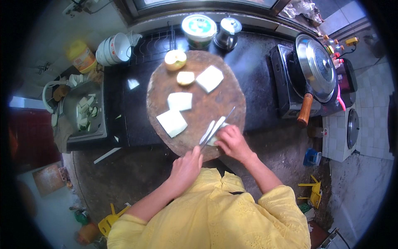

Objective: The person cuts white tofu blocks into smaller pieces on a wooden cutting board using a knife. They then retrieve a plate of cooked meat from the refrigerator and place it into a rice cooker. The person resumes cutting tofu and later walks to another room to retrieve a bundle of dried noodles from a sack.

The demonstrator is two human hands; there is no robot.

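In the head view, my left hand grips a kitchen knife, its blade pointing away to the upper right. My right hand presses on a piece of pale vegetable beside the blade, mostly hidden under the fingers. Thin white slices lie along the knife's left side. Beneath is a round wooden chopping board. Three white blocks rest on it: a near-left block, a middle block and a far block. Behind them sit a halved apple and a smaller apple piece.
Left is a metal sink holding peelings, with stacked bowls and a yellow jug behind. A lidded tub and dark jar stand behind the board. On the right, a lidded pan sits on a gas stove, its wooden handle jutting forward.
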